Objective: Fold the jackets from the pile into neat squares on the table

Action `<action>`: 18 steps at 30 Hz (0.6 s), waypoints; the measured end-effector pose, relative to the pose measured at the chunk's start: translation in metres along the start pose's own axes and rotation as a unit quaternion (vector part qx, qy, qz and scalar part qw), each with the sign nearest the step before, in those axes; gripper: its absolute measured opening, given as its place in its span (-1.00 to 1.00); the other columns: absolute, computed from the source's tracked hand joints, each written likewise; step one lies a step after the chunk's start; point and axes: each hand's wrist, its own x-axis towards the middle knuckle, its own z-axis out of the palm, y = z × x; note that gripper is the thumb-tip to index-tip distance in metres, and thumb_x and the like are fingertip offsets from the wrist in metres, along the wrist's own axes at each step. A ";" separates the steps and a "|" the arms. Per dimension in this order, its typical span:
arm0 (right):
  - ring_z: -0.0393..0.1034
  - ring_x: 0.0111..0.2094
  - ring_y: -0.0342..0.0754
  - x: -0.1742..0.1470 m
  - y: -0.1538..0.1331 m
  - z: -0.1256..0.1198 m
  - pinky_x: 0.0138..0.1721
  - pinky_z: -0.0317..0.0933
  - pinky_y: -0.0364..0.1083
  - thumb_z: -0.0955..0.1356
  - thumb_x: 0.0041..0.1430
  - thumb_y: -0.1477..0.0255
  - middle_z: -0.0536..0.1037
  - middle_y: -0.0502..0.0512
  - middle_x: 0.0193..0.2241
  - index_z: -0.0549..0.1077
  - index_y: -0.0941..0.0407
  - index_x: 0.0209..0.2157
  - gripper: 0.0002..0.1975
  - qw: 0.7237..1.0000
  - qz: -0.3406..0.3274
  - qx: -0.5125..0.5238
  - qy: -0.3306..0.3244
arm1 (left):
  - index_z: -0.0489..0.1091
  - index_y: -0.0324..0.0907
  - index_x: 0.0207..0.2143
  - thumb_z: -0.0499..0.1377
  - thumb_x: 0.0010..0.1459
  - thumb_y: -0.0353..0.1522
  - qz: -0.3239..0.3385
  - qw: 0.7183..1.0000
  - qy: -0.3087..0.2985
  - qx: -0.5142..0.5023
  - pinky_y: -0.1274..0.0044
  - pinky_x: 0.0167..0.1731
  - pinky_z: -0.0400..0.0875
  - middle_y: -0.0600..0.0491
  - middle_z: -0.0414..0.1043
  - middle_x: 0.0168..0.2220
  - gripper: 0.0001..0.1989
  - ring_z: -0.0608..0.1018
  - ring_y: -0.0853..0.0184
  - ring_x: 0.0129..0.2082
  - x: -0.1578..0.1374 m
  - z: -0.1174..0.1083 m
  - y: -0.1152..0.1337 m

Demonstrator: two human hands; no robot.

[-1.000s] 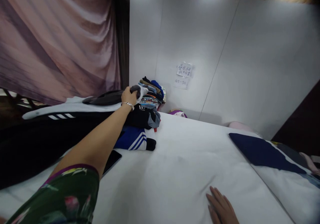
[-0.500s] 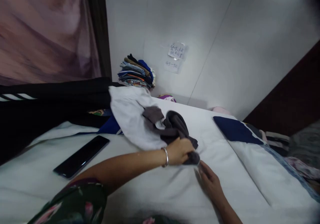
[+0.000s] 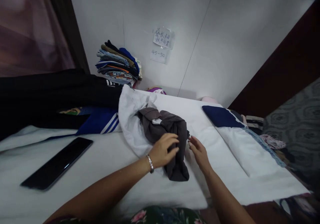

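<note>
Black phone near left on the white counter, w/ blue striped clothing just beyond. Gray-and-white garment is bunched mid-counter; L hand over it, fingers loosely spread. R hand just right of it, fingers a bit apart, can't tell if touching. Folded navy cloth far right, btw.

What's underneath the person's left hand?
Bunched dark grey cloth shows under the left hand. The part directly behind the hand, and anything beneath the folds, are covered.

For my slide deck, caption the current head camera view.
Left hand at a crumpled grey garment, right hand close beside it, phone on the white table.
</note>
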 end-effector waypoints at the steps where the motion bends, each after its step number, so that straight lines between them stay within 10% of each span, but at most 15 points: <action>1: 0.45 -0.15 0.07 0.007 -0.005 0.010 -0.15 0.36 0.05 0.49 -0.11 0.22 0.55 0.17 -0.10 0.41 0.09 0.05 -0.35 1.000 0.006 -0.001 -0.004 | 0.39 -0.12 -0.11 0.08 0.14 -0.36 -0.034 0.998 0.040 0.041 0.27 0.09 0.27 -0.08 0.39 0.00 -0.75 0.38 0.20 0.05 0.003 -0.007 -0.008; 10: 0.48 -0.36 0.00 0.041 -0.009 0.051 -0.23 0.34 -0.03 0.46 -0.08 0.33 0.61 0.07 -0.41 0.51 0.30 -0.23 -0.61 0.994 0.064 0.020 -0.081 | 0.32 -0.19 0.00 0.10 0.11 -0.30 -0.283 0.919 0.071 0.266 0.30 0.03 0.31 -0.13 0.31 0.02 -0.61 0.36 0.10 0.02 -0.001 -0.038 -0.080; 18: 0.49 -0.15 0.04 0.048 0.009 -0.044 -0.02 0.32 0.05 0.42 -0.02 0.26 0.61 0.06 -0.24 0.51 0.11 -0.22 -0.68 0.959 0.023 0.240 0.147 | 0.36 -0.19 -0.04 0.06 0.13 -0.30 -0.276 0.926 0.039 0.253 0.33 0.02 0.30 -0.10 0.38 -0.03 -0.66 0.40 0.13 -0.02 -0.003 -0.037 -0.087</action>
